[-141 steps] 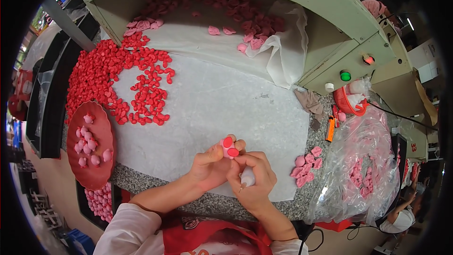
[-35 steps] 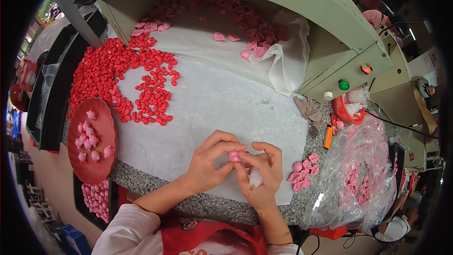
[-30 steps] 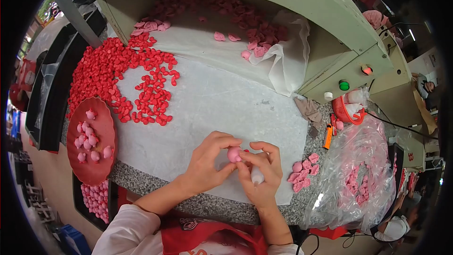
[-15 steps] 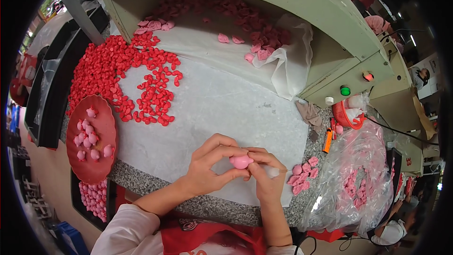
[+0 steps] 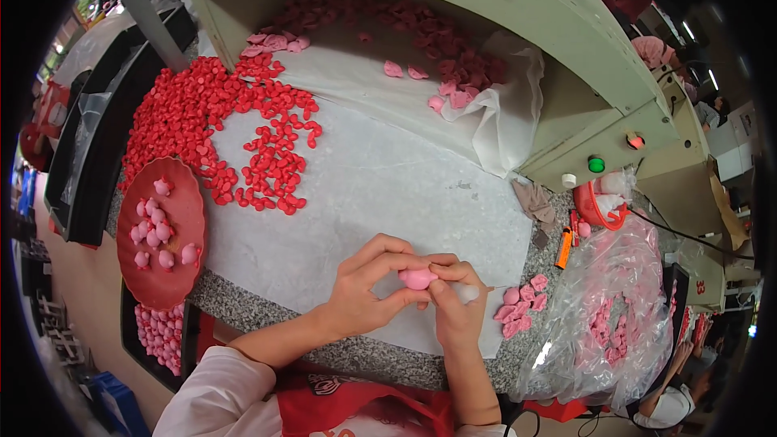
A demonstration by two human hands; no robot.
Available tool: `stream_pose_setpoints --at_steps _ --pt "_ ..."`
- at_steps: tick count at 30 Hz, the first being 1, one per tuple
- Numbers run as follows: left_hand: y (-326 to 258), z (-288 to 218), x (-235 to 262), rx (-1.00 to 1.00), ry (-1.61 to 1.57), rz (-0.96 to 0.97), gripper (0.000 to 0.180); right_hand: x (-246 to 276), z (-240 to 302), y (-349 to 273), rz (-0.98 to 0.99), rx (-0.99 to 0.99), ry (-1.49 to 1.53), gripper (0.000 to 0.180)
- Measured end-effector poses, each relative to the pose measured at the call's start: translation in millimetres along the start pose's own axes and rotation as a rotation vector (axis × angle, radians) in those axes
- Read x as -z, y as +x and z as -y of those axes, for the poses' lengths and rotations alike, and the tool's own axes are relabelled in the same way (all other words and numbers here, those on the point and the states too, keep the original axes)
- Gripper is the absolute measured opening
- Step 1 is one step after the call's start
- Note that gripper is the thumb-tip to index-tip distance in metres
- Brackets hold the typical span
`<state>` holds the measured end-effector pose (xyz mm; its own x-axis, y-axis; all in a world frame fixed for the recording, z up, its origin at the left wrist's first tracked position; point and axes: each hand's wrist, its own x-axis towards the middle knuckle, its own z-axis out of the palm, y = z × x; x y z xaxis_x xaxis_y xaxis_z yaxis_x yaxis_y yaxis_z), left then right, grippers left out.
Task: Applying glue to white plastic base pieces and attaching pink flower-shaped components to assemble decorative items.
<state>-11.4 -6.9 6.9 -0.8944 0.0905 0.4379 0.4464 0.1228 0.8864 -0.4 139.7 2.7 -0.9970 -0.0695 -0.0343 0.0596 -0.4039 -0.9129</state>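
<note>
Piece: small pink rounded lump (image 5: 418, 278), smooth, pinched between both grips.
Left hand (image 5: 368, 291): grip closed on it.
Right hand (image 5: 456, 311): grip closed on it.

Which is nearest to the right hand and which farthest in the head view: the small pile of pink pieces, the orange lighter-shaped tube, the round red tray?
From the right hand:
1. Small pile of pink pieces, just right.
2. Orange lighter-shaped tube, upper right.
3. Round red tray, far left.
</note>
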Motion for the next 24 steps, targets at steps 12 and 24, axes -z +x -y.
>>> stream_pose_setpoints --at_steps 12,24 --pt "-31.2 -18.3 147.0 0.124 0.720 -0.461 0.031 -8.7 14.6 -17.1 -0.100 -0.190 -0.358 0.038" --pt "32.4 -187.1 54.7 -0.375 -0.993 0.539 0.019 -19.4 11.5 -16.9 -0.074 -0.187 -0.324 0.021"
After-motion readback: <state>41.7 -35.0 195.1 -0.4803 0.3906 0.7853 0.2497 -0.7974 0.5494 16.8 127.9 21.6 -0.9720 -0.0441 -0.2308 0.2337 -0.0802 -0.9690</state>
